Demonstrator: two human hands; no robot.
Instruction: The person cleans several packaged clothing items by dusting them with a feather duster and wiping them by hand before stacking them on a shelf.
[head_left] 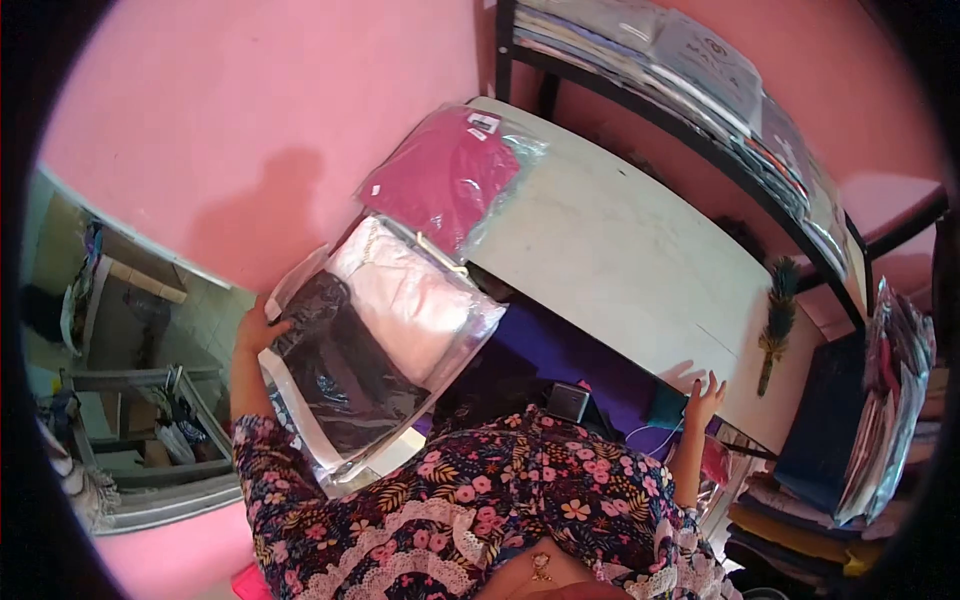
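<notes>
My left hand (256, 330) grips the edge of a clear plastic packet with dark folded cloth (340, 375) inside, hugged against my arm. On top of it lies a packet of pale pink cloth (410, 295). A third packet with magenta cloth (450, 175) rests at the near end of the white table (620, 255). My right hand (703, 395) is spread with fingers apart on the table's front edge, holding nothing. My flowered sleeves fill the bottom of the view.
A black metal shelf (700, 140) above the table holds stacked packaged cloth. More folded fabric (800, 500) is piled at the right. A feather duster (778, 320) hangs at the table's end. A doorway (130, 400) with racks opens at the left. Purple cloth (570, 355) lies under the table.
</notes>
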